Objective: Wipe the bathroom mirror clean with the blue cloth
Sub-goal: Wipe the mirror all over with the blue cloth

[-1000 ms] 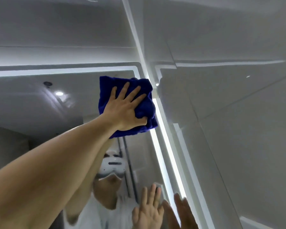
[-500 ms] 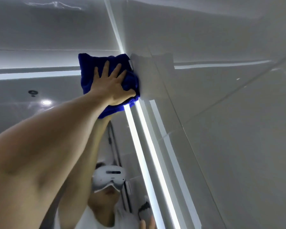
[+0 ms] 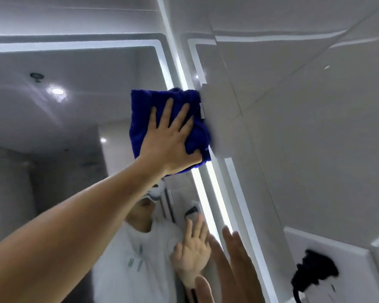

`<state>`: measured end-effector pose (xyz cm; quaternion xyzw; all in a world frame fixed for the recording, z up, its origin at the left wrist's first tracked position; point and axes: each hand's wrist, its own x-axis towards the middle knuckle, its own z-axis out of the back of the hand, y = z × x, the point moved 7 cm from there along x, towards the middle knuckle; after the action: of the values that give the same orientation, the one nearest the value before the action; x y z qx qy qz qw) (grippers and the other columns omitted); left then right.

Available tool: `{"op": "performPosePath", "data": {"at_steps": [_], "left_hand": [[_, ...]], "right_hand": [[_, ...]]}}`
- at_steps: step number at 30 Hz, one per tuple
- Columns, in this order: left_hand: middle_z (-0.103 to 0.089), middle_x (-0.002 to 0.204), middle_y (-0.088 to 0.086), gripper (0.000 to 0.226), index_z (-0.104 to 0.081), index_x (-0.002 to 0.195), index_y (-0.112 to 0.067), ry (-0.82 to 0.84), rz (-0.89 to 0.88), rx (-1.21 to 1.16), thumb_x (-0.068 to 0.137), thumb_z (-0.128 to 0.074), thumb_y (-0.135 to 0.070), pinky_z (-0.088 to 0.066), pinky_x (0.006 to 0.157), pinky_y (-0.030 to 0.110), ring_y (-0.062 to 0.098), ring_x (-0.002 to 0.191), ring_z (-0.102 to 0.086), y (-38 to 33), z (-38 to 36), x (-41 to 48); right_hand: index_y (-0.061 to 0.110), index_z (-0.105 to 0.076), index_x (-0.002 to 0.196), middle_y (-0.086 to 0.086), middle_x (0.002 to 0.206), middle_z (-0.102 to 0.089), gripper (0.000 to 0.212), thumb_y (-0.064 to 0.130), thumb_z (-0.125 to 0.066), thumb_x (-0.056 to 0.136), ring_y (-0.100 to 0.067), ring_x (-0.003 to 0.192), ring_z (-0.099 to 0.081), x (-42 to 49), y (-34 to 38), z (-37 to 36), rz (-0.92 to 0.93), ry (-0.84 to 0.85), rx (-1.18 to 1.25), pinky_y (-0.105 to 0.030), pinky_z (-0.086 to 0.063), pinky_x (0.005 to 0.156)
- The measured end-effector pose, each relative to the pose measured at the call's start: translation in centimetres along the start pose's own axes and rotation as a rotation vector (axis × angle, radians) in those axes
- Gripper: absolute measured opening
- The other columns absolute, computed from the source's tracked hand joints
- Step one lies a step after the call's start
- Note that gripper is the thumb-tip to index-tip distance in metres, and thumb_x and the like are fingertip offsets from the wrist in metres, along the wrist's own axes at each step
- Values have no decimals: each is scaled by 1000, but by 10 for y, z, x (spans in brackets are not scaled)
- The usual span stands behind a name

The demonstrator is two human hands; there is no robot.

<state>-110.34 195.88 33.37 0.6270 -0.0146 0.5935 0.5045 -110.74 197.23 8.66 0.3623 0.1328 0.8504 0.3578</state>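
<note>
Here the folded dark blue terry cloth (image 3: 162,110) is pressed flat against the large wall mirror with the lit white border (image 3: 79,119), high up at its right edge, where the glowing strip (image 3: 214,193) meets the glossy grey wall tiles (image 3: 293,149). The cloth is held there by the left hand (image 3: 170,142), whose arm reaches up from the lower left. Its fingers (image 3: 167,108) are spread and almost straight over the cloth, while the thumb is bent round the bunched right side of it, so the cloth is partly pressed and partly pinched.

The right hand (image 3: 239,265) is seen low at the same edge of the mirror, with straight fingers and nothing in it. It appears to lean against the glass or the frame, but real touch cannot be told from this view; its reflection is seen just beside it.

The cloth is judged to be light, soft and thick, and it will fold and slip under the palm if it is only pushed. It is therefore best kept under a flat palm with one edge caught by the thumb, as is done now. The mirror is stiff, smooth and fragile, so even pressure is to be preferred to hard pressure, especially near the lit border and the corner above. A black object (image 3: 313,274) hangs on the wall at the lower right, well apart from the cloth.
</note>
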Motion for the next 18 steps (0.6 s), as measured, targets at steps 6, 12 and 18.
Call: {"op": "performPosePath", "data": {"at_steps": [6,12,18], "left_hand": [[-7,165,4,89,-18,155,-22,86,-132,-35,83,-22,-75,10,116,60,37,150,8,-60,-18,-87],[-11,164,7,82,-26,154,-20,198,-261,-125,86,-33,-65,1,117,63,37,150,4,-106,-39,-185],[-12,164,5,91,-22,156,-20,276,-383,-120,84,-49,-70,5,117,61,36,151,1,-131,-55,-256]], "right_hand": [[15,-44,143,-5,156,-27,64,51,-32,92,-27,144,-25,-98,-39,55,203,-458,171,-35,-28,111],[33,-6,153,13,161,9,64,53,-28,96,-5,146,14,-101,-43,47,181,-384,108,-15,12,109],[32,-13,153,11,162,2,64,51,-30,95,-7,147,8,-111,-41,46,149,-366,152,-34,-9,120]]}}
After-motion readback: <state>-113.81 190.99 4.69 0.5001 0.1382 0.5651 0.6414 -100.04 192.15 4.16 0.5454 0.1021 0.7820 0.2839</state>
